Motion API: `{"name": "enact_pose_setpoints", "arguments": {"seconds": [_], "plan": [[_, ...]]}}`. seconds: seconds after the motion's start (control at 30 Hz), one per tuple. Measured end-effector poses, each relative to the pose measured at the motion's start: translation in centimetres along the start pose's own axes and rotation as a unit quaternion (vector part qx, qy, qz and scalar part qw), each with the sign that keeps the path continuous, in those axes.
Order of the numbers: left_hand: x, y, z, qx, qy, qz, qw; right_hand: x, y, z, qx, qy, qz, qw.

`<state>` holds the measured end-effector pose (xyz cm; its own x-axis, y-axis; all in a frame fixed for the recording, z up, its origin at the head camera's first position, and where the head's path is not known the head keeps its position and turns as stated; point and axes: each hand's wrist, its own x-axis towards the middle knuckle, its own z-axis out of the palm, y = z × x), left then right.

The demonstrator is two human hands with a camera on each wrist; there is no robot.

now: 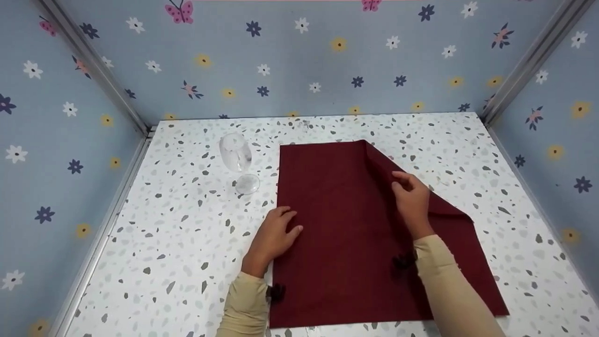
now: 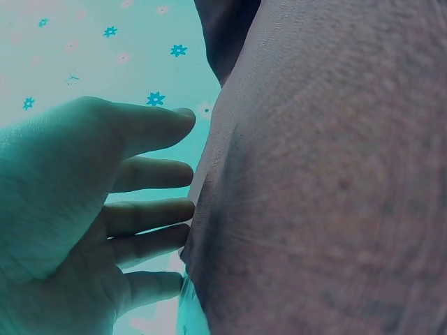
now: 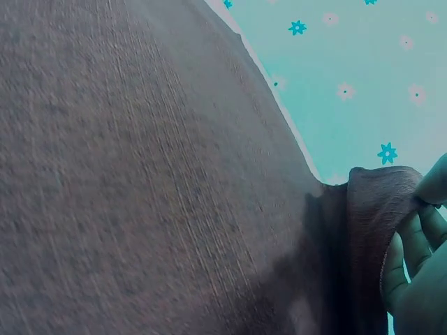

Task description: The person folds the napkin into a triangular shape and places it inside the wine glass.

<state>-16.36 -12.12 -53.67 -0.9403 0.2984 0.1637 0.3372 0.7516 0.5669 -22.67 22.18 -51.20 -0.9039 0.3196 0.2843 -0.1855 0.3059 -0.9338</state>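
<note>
A dark red cloth lies spread on the speckled table, its far right corner turned back in a slanting fold. My right hand pinches the turned-back part; in the right wrist view the raised flap of cloth shows between thumb and fingers. At the cloth's left edge rests my left hand, fingertips on the fabric. The left wrist view shows that hand with its fingers nearly straight, tips right at the cloth edge.
A clear stemmed glass stands left of the cloth's far left corner. White speckled tabletop surrounds the cloth. Blue flowered panels enclose the table at the back and both sides, with metal posts at the corners.
</note>
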Motion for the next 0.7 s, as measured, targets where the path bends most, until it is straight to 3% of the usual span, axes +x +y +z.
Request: {"name": "enact_pose_setpoints", "arguments": {"seconds": [0.1,0.33,0.7], "plan": [[0.1,0.0,0.0,0.004,0.008,0.001,1.0000,-0.2,0.3,0.1,0.002,-0.004,0.006,1.0000],[0.0,-0.1,0.0,0.005,0.011,-0.005,0.9999,-2.4,-4.3,0.5,-0.003,-0.019,0.003,0.9998],[0.0,-0.2,0.3,0.002,0.011,-0.007,0.9999,-3.5,-4.2,0.7,0.011,-0.044,-0.014,0.9989]]}}
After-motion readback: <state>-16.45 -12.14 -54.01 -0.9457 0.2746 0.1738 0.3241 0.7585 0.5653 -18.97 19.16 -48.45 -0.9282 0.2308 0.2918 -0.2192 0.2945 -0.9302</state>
